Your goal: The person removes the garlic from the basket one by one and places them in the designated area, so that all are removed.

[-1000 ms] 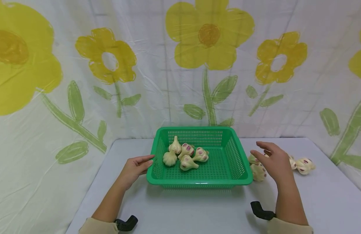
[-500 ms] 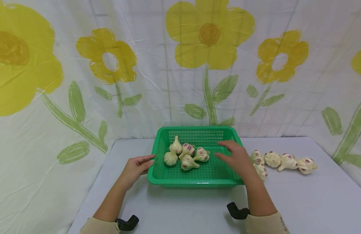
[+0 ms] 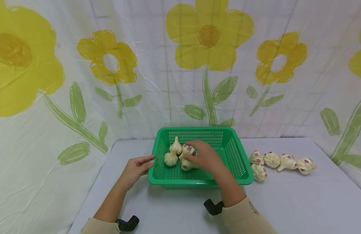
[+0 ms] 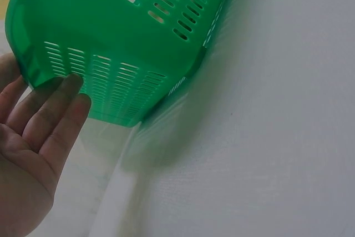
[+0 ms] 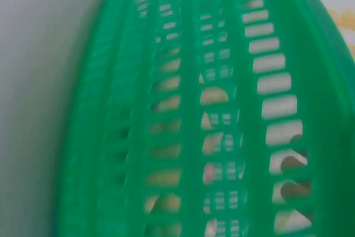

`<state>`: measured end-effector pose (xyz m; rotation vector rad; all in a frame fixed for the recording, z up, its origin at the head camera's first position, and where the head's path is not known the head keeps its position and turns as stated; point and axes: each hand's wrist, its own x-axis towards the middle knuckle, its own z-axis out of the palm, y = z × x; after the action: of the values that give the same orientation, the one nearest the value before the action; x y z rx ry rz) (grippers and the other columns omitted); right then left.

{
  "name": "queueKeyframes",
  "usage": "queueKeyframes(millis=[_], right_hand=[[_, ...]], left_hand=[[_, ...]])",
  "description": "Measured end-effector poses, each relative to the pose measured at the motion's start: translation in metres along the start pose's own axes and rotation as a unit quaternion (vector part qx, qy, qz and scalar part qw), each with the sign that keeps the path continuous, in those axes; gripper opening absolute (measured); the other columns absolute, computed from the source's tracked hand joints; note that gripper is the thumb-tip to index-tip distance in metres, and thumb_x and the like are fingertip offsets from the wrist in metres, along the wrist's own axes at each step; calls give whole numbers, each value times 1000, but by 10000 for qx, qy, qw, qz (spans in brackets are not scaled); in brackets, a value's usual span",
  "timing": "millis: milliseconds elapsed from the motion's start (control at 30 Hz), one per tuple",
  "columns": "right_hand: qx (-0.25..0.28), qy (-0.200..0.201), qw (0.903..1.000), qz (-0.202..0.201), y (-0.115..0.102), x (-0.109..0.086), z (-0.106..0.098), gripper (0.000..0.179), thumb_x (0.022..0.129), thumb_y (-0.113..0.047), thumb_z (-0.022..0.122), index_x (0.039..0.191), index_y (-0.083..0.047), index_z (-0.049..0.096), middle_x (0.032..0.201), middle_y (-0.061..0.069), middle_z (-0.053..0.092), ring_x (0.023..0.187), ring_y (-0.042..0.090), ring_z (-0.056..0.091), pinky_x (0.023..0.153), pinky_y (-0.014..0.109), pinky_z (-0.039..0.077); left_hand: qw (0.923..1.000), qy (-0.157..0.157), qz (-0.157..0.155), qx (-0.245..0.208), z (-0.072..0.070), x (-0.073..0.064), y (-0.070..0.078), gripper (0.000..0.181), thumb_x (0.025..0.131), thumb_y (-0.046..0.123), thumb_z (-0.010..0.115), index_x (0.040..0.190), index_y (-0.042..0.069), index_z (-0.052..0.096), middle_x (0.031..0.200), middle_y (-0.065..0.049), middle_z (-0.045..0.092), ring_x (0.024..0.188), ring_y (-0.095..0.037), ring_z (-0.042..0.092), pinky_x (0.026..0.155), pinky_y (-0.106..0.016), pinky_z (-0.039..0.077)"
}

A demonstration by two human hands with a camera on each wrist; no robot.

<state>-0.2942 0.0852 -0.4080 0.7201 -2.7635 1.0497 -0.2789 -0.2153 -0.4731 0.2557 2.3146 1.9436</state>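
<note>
Pale garlic bulbs [image 3: 170,159], some marked with purple, are found clustered in the left part of a rectangular, perforated green plastic basket [image 3: 183,183], and the right hand [image 3: 205,156] is held over them with thumb and fingers parted (whether any bulb is grasped cannot be told). The basket's left side is touched by the left hand [image 3: 136,169], its fingers extended and unclenched. Five further purple-marked garlic bulbs [image 3: 272,160] are laid on the white table [image 3: 285,201], just right of the basket.
</note>
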Motion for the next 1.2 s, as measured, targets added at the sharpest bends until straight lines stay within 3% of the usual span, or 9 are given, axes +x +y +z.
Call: queueKeyframes(millis=[167, 367, 467, 600, 800, 1033, 1200], right_hand=[[274, -331, 9990, 105, -7, 7, 12, 51, 90, -26, 73, 136, -9, 58, 139, 10, 57, 125, 33, 55, 95, 52, 50], [448, -768, 9951, 422, 0, 9, 24, 48, 92, -15, 69, 138, -9, 56, 148, 13, 48, 132, 35, 48, 93, 52, 50], [457, -1000, 9937, 194, 6, 13, 29, 48, 89, -5, 67, 135, -5, 58, 144, 14, 52, 126, 35, 53, 85, 44, 51], [431, -1227, 9915, -88, 11, 16, 33, 49, 85, 3, 66, 133, -1, 59, 138, 15, 58, 106, 30, 60, 74, 34, 46], [319, -1468, 9886, 65, 14, 14, 36, 46, 92, 3, 57, 138, -3, 56, 124, 17, 65, 73, 17, 51, 60, 27, 39], [-25, -1629, 9862, 294, 11, 10, 34, 55, 91, 6, 60, 143, -6, 50, 129, 15, 63, 66, 16, 44, 55, 26, 35], [-73, -1667, 9852, 400, 9, 10, 33, 51, 89, 6, 60, 139, -4, 54, 121, 13, 66, 59, 14, 37, 54, 26, 32]], left_hand=[[10000, 16, -1, -5, 0, 0, 0, 46, 95, 27, 66, 133, 1, 60, 129, -20, 63, 96, -11, 71, 81, -29, 58], [10000, -19, -28, 53, 0, 1, 0, 47, 95, 28, 66, 133, 1, 60, 127, -20, 65, 97, -11, 71, 82, -29, 58], [10000, -23, -5, 87, 0, 0, 1, 48, 95, 28, 66, 134, 1, 59, 129, -20, 63, 97, -10, 71, 82, -29, 58], [10000, 8, -27, 68, 0, -1, 0, 47, 95, 28, 66, 133, 1, 60, 128, -21, 63, 97, -11, 71, 82, -29, 58], [9999, 27, -113, 61, 2, -1, -2, 47, 95, 28, 66, 133, 1, 60, 130, -19, 63, 97, -10, 71, 82, -29, 58], [10000, -22, -21, 86, 3, 0, -2, 48, 95, 29, 67, 134, 2, 60, 131, -19, 62, 98, -11, 71, 83, -29, 58], [10000, 7, -16, 73, 1, 0, -1, 47, 95, 28, 66, 134, 1, 60, 128, -19, 64, 97, -10, 71, 82, -29, 58]])
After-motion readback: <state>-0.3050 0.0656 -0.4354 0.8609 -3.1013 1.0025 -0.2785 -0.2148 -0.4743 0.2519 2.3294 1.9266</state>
